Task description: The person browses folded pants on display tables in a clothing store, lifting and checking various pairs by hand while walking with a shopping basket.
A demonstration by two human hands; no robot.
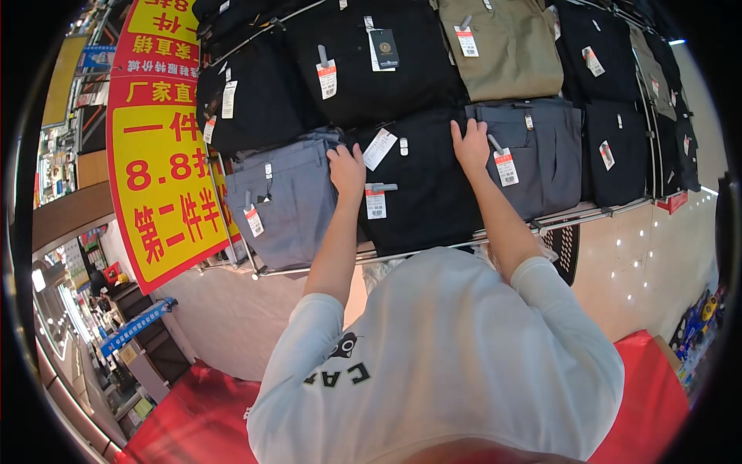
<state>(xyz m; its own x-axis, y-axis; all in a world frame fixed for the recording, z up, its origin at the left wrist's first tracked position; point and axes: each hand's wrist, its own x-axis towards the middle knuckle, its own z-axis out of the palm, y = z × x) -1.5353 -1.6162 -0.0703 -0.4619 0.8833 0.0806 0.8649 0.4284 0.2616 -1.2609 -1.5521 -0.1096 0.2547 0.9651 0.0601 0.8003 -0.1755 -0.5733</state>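
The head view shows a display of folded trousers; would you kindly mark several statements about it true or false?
1. The left hand and right hand are at opposite side edges of the folded black trousers. True.
2. Both hands wear gloves. False: both are bare.
3. The khaki trousers bear a red-and-white tag. True.
4. The khaki trousers lie in the row nearest the person. False: they lie farther back.
5. A red-and-yellow banner is at the picture's left. True.
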